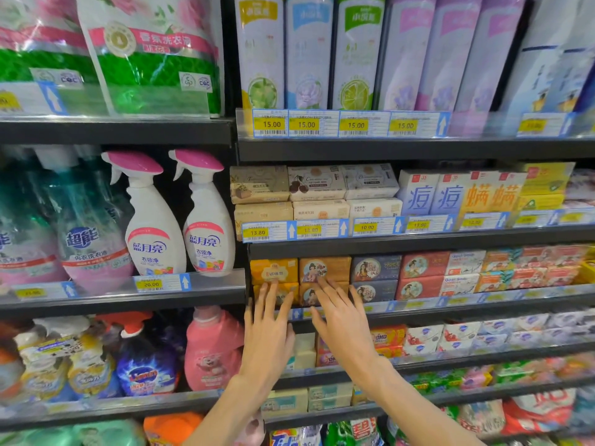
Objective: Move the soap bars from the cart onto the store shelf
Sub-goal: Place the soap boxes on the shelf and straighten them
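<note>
shelf holds stacked yellow soap bars.

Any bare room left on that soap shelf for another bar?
None visible. The soap shelf is packed two high, yellow bars to red bars. Left hand and right hand cover the lower stacks; only dark headroom shows above.

Above the hands, price tags read 15.00; nearer ones 13.80, 10.90. Up left, spray bottles say 蓝月亮; right, white boxes read Goat Soap.
</note>
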Demonstrator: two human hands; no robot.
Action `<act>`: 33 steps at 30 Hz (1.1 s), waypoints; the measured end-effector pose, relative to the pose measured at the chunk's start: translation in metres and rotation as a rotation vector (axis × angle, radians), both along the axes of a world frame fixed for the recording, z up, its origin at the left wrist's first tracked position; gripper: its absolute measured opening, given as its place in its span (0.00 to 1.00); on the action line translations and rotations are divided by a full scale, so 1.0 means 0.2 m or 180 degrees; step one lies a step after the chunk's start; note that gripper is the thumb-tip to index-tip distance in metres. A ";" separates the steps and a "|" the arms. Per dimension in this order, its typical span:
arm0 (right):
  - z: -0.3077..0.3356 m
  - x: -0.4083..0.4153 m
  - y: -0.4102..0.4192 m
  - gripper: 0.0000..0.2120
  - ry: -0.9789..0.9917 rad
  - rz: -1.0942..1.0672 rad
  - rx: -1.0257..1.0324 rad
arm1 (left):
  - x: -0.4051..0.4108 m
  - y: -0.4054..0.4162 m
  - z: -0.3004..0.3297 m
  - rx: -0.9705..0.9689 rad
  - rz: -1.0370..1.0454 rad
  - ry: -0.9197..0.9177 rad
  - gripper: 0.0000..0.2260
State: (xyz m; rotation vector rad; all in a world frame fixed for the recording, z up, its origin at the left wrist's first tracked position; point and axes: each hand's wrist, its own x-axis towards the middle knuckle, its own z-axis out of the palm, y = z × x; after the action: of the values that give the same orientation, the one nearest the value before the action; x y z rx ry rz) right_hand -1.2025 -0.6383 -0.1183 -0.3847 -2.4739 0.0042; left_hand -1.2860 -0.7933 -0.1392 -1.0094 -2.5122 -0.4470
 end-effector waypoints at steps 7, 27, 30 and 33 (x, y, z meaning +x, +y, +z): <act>-0.02 0.02 0.01 0.25 -0.0109 -0.0023 -0.0105 | 0.00 0.00 0.01 -0.0050 -0.0037 0.0047 0.31; -0.05 0.01 -0.03 0.22 -0.0120 0.0052 -0.0192 | 0.01 -0.11 -0.06 0.0524 -0.0022 -0.0297 0.26; -0.06 -0.01 -0.05 0.22 -0.0137 0.0058 -0.0269 | 0.01 -0.12 -0.06 0.0628 -0.0037 -0.0458 0.26; -0.09 0.00 -0.05 0.21 -0.0049 0.0070 -0.0314 | 0.00 -0.10 -0.04 0.0827 -0.0009 -0.0610 0.25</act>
State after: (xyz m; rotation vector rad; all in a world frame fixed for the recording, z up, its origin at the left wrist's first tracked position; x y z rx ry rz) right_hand -1.2027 -0.6488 -0.1356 -0.4008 -2.4993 0.1331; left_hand -1.2866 -0.8128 -0.1463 -0.9063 -2.5302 -0.8832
